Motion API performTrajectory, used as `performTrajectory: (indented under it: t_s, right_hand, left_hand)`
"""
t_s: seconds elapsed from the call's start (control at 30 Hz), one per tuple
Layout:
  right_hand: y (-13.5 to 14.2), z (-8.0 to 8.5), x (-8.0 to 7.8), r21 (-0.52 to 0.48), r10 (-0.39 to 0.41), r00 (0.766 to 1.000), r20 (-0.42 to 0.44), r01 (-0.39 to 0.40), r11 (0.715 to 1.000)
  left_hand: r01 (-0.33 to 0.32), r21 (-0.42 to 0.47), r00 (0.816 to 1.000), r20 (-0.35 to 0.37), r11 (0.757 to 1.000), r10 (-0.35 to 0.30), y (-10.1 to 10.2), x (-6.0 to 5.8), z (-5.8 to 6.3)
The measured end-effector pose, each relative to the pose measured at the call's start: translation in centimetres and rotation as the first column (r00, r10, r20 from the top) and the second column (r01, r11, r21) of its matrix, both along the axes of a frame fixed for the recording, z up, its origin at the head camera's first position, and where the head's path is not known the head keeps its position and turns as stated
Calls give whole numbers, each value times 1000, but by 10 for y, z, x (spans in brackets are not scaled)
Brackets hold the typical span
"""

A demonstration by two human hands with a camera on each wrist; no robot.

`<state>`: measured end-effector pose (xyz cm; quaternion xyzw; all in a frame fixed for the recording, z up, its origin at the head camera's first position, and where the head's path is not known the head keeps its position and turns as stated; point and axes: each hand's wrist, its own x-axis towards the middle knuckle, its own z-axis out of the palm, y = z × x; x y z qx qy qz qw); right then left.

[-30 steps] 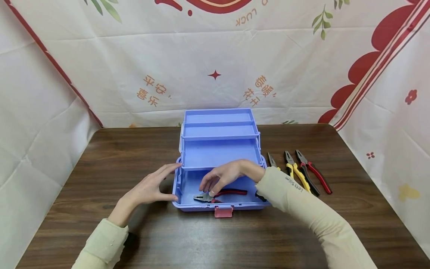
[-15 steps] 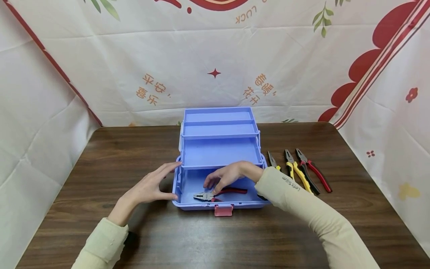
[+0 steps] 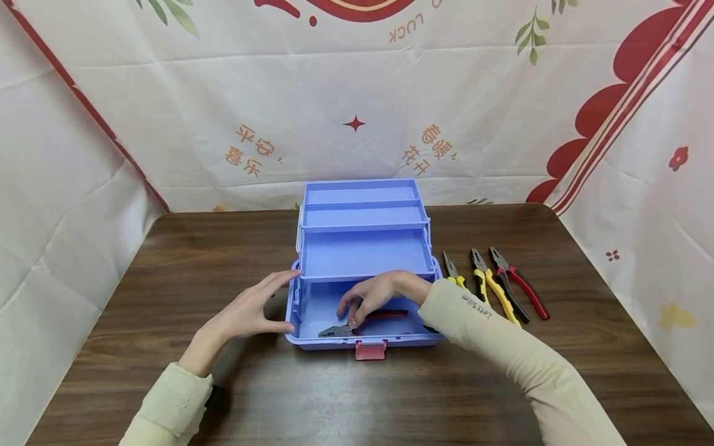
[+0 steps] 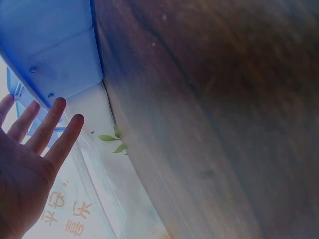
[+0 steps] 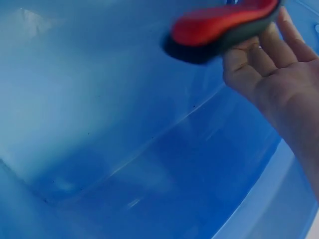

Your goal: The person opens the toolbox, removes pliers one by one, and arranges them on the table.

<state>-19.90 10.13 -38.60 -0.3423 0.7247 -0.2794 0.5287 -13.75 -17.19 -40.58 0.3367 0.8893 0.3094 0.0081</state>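
Note:
A blue toolbox [image 3: 365,255] stands unfolded on the table, its stepped trays raised at the back and a pink latch [image 3: 370,351] at the front. In its lower compartment my right hand [image 3: 375,296] pinches a pair of red-and-black pliers [image 3: 334,331] near the pivot. The head points left; the fingers partly cover the middle. In the right wrist view a red-and-black handle [image 5: 214,27] is blurred beside the curled fingers. My left hand [image 3: 245,313] is at the toolbox's left side with spread fingers, fingertips at its rim. The left wrist view shows those fingers [image 4: 46,130] straight.
Right of the toolbox lie yellow-handled needle-nose pliers [image 3: 452,266], partly hidden by the sleeve, yellow-and-black pliers [image 3: 498,291] and red-and-black pliers [image 3: 527,290]. The dark wooden table [image 3: 223,248] has a white printed cloth [image 3: 357,93] hung behind it and at the sides.
My right fingers have shifted slightly right and closed on the pliers. The pliers' head has tilted and looks darker than before. My left hand has stayed put.

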Motion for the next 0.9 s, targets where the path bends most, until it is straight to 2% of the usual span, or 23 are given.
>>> performTrajectory:
  t_s: [0.5, 0.73, 0.9]
  right_hand:
    - [-8, -6, 3, 10, 56, 997, 44, -56, 998]
    - [-14, -11, 2, -1, 39, 997, 66, -39, 999]
    - [-18, -14, 4, -14, 36, 998, 44, -35, 999]
  left_hand:
    - [-15, -11, 999, 30, 1000, 15, -1, 1, 0]
    - [-8, -6, 1000, 17, 1000, 8, -1, 1, 0]
    - [5, 2, 1000, 8, 1000, -6, 0, 0, 0]
